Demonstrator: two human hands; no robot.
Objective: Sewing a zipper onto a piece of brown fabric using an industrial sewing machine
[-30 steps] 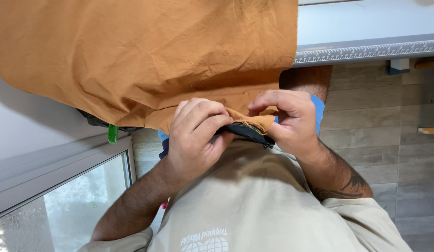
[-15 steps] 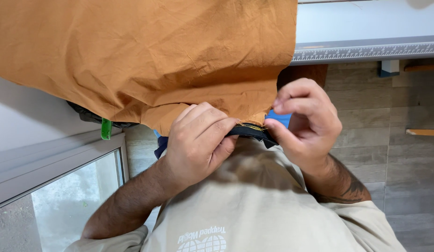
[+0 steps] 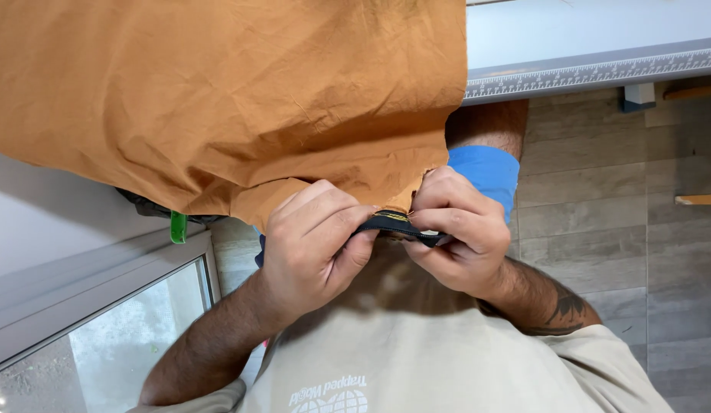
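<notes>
A large orange cloth (image 3: 218, 99) hangs in front of me and fills the upper left of the head view. At its lower edge runs a short dark strip with yellow stitching (image 3: 392, 223). My left hand (image 3: 313, 245) pinches the strip's left end between thumb and fingers. On the strip's right end my right hand (image 3: 455, 237) is closed, its fingers curled over the orange hem. The two hands nearly touch, just above my beige shirt (image 3: 417, 352). The rest of the strip is hidden under my fingers.
A blue cloth band (image 3: 485, 172) on a bare limb shows just beyond my right hand. A white ledge with a patterned edge (image 3: 593, 73) runs at the top right above a grey plank floor (image 3: 623, 229). A glass pane in a white frame (image 3: 103, 336) is at the lower left, with a green clip (image 3: 177, 227) under the cloth.
My right hand lifted off to the right half a second ago, then came back down onto the dark strip. My left hand kept its pinch throughout.
</notes>
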